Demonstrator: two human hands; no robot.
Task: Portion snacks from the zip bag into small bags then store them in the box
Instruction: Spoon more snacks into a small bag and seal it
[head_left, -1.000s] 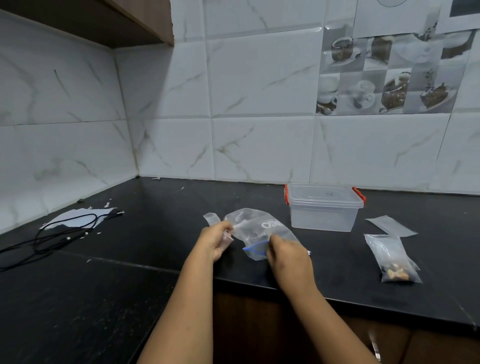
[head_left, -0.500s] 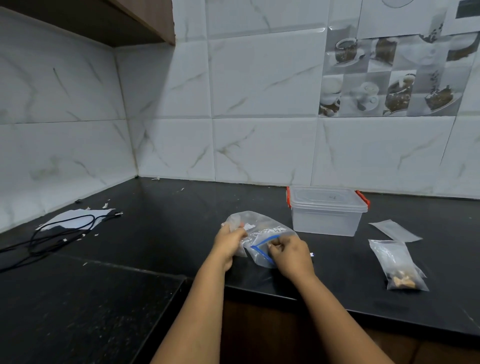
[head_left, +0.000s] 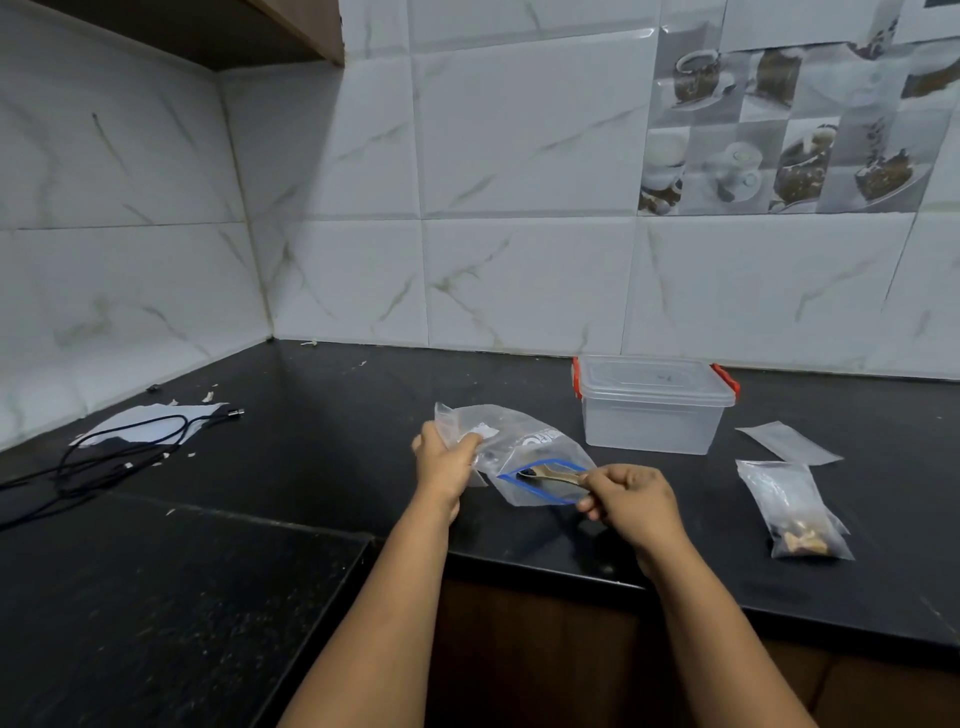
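Note:
The clear zip bag (head_left: 540, 447) with a blue zip rim lies on the black counter (head_left: 322, 431), its mouth facing me. My left hand (head_left: 447, 462) pinches its far left end, along with a bit of thin clear plastic that sticks up above the fingers. My right hand (head_left: 634, 499) grips the handle of a brownish spoon (head_left: 550, 475) whose bowl sits in the bag's blue mouth. The clear box (head_left: 654, 415) with red clips stands behind, lid on. A small bag with snacks (head_left: 795, 514) lies at the right, and an empty small bag (head_left: 787, 441) lies behind it.
A black cable (head_left: 119, 457) lies coiled on a white sheet (head_left: 140, 423) at the left, with small scraps around it. The tiled wall runs close behind the box. The counter's front edge passes under my forearms. An overhead cupboard (head_left: 208, 31) hangs at the upper left.
My right hand has moved right, away from the bag's mouth, and now shows a spoon reaching into it. My left hand has shifted left along the bag.

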